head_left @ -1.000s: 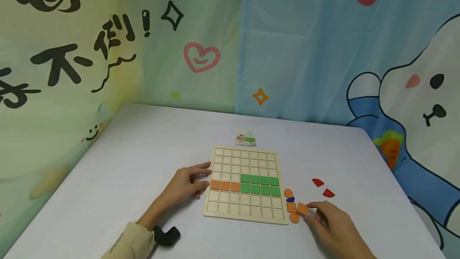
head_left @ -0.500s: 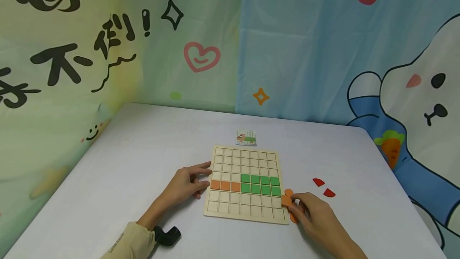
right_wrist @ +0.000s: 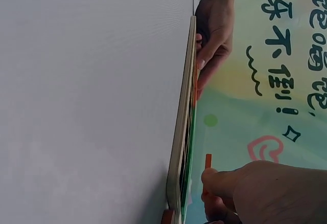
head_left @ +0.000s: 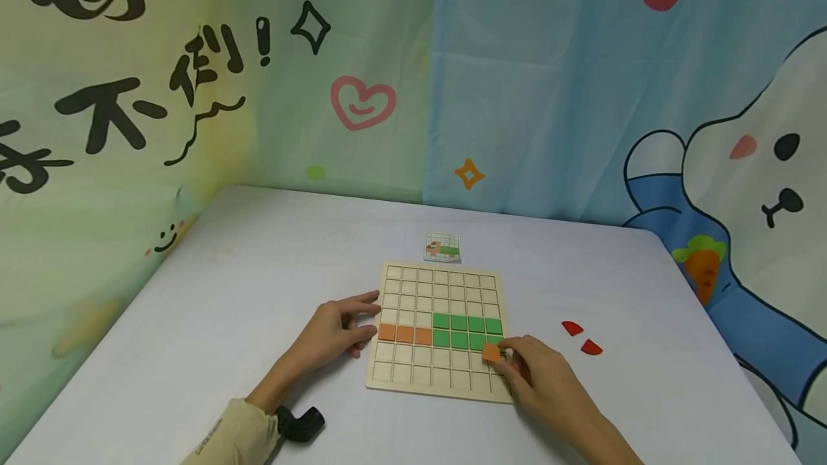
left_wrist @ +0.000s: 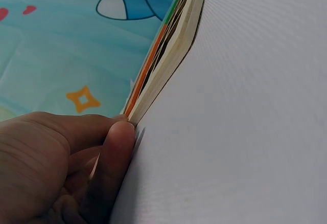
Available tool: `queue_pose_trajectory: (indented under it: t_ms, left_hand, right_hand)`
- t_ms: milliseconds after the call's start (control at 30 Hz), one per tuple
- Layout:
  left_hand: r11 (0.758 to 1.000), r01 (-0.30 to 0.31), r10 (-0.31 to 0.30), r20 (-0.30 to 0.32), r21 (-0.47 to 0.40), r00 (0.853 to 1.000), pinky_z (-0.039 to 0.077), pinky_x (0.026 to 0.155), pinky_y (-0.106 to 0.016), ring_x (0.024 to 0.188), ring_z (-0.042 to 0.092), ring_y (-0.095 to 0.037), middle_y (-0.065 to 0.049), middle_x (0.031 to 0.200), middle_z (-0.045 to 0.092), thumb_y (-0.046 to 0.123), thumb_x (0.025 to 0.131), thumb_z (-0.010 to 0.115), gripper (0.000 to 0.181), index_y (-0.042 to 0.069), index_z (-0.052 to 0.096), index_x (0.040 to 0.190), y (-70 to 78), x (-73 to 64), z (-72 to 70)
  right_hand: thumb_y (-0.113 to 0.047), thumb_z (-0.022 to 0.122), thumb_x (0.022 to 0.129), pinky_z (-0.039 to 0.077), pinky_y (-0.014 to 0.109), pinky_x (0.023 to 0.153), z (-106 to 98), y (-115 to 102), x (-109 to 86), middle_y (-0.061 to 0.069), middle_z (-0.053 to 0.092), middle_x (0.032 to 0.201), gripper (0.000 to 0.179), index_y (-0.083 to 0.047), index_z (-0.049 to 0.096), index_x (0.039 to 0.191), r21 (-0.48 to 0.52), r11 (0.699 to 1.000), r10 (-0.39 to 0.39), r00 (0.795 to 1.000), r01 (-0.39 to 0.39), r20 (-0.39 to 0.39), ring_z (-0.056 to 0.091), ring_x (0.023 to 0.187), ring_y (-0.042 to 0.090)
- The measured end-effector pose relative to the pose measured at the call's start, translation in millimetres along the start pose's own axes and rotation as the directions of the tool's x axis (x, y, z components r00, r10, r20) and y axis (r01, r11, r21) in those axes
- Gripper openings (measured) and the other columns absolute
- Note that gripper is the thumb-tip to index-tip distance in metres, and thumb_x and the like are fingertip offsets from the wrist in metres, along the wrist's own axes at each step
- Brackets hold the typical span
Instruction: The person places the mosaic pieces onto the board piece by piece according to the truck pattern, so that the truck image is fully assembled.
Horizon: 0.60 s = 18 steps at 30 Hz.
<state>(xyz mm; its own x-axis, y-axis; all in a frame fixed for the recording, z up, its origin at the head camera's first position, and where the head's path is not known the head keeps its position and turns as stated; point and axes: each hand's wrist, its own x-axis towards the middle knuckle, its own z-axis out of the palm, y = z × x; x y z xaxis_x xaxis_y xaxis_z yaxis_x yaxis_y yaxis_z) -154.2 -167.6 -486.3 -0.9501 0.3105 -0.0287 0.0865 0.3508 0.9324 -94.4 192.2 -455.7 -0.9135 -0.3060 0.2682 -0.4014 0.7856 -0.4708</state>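
A pale wooden grid board (head_left: 413,379) lies on the table with green squares (head_left: 459,340) and orange squares (head_left: 404,334) set in part of it. My right hand (head_left: 545,379) pinches an orange square tile (head_left: 491,354) over the board's right side, just below the green rows. In the right wrist view this tile (right_wrist: 208,161) stands edge-on between thumb and finger, apart from the board. My left hand (head_left: 336,332) touches the board's left edge with its fingertips. In the left wrist view, thumb and index finger (left_wrist: 120,137) meet the board's edge (left_wrist: 168,65).
Two red pieces (head_left: 572,328) lie right of the board. A small picture card (head_left: 442,247) rests behind it. A black curved object (head_left: 301,425) is beside the left sleeve (head_left: 235,436). The right hand hides the loose pieces at the board's right edge.
My right hand has carried the orange square tile left, from the loose pieces beside the board to above the grid. The left hand has stayed at the board's edge.
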Motion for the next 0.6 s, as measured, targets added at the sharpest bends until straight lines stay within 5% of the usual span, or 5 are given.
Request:
queue_pose_trajectory:
  t_ms: [600]
  left_hand:
    - [1.000,-0.008,0.008,0.007,0.011,1.000,0.059,0.053,-0.025,0.056,0.063,-0.011,-0.012,0.162,0.054,0.007,0.095,0.077,0.039,0.000,0.072,0.133,-0.3,-0.1,-0.8]
  right_hand:
    - [-0.021,0.078,0.097,0.041,0.017,0.064,16.0,-22.1,31.9,-0.012,0.051,0.079,0.024,-0.010,0.074,0.119,-0.001,0.998,0.055,0.993,-0.056,0.109,0.044,0.072,0.001]
